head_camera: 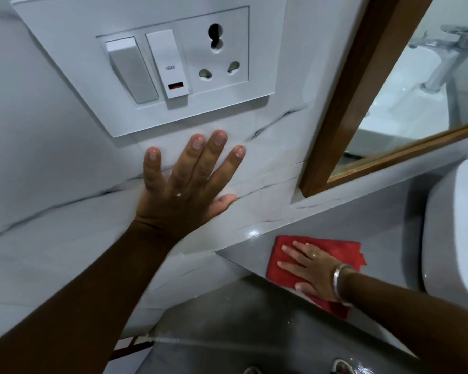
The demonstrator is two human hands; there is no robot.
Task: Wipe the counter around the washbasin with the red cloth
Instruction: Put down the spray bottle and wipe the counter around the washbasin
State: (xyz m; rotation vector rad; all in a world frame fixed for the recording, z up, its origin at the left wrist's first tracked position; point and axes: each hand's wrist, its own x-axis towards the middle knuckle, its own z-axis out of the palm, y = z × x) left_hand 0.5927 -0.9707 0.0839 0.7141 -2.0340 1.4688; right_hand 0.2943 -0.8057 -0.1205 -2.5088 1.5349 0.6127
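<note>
L hand (185,182) is pressed flat vs the white marble-look wall tile (52,217), fingers spread wide & pointing up, palm on the tile, holding nothing; fingertips sit just below the white switch plate (65,58). That plate carries 2 rocker switches, one w/ a small red indicator & "16AX" printed on it, plus a 3-pin socket (218,52) on its rt side. R hand (310,268) lies flat & open on the red cloth (343,252), fingers splayed toward the wall, palm pushing the cloth down onto the grey counter (384,220); not gripping it, just pressing. A ring shows on one finger & a silver bangle (338,282) sits at the wrist. The cloth is spread out near the counter's left end, close to where counter meets wall, w/ its near edge hanging slightly over the counter's front lip. The white washbasin (459,225) stands on the counter to the rt of the cloth, apart from it, only partly in frame. Above the counter, a wood-framed mirror (341,103) hangs on the wall & reflects a chrome tap (443,60) & part of the basin. The 2 hands are well apart, L high on the wall, R low on the counter. Floor at the bottom is grey & looks wet; what may be toes show at the bottom edge, too blurred to be sure.
</note>
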